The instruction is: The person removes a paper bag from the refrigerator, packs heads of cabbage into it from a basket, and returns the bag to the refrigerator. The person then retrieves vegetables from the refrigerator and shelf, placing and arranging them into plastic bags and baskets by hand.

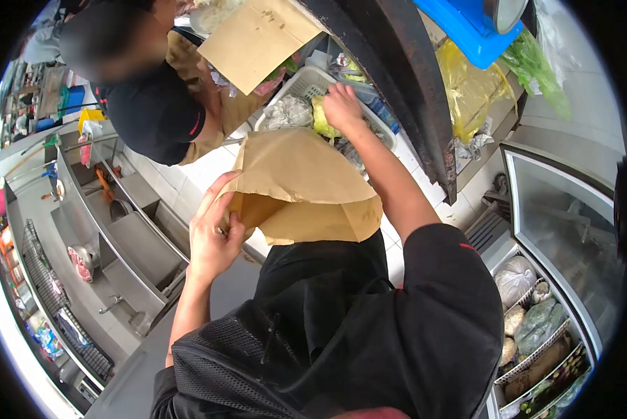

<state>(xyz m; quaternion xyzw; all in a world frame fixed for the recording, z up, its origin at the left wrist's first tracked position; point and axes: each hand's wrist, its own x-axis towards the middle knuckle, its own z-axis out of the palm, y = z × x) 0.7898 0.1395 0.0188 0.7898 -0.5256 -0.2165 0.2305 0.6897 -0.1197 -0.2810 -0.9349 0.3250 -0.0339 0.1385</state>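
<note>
An opened brown paper bag (299, 167) hangs in front of my body, its mouth facing me. My left hand (215, 234) grips the bag's left edge, thumb and fingers bent round it. My right hand (341, 108) reaches into a white plastic basket (390, 140) beyond the bag, its fingers curled down over the contents. Right beside those fingers is a yellowish-green bag (322, 117); whether they hold anything is hidden. Clear plastic bags (289, 112) lie in the basket to the left.
A co-worker in a dark shirt (149, 119) is at the upper left, near a flat brown paper sheet (261, 38). A dark metal beam (411, 84) stands right of the basket. Steel sinks (142, 251) are at left, an open glass-doored fridge (564, 209) at right.
</note>
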